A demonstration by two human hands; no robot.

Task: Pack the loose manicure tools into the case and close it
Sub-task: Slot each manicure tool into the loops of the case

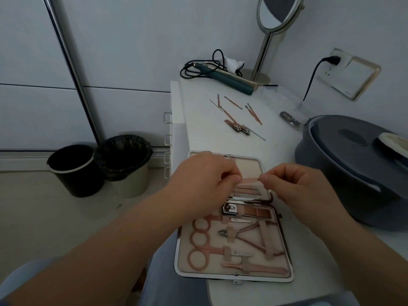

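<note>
My open manicure case (234, 219) lies nearest, packed scissors strapped in. Over its far half, left hand (205, 184) and right hand (293, 191) pinch a slim rose-gold tool (250, 180) end to end, lining it up with a loop. More loose tools (237, 114) wait farther along the surface (276, 138).

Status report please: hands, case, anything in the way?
Both hands pinch one thin tool over the open case. Loose tools remain behind. Nothing blocks.

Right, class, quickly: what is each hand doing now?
Left hand: pinching one end of a thin rose-gold tool.
Right hand: pinching its other end.
</note>
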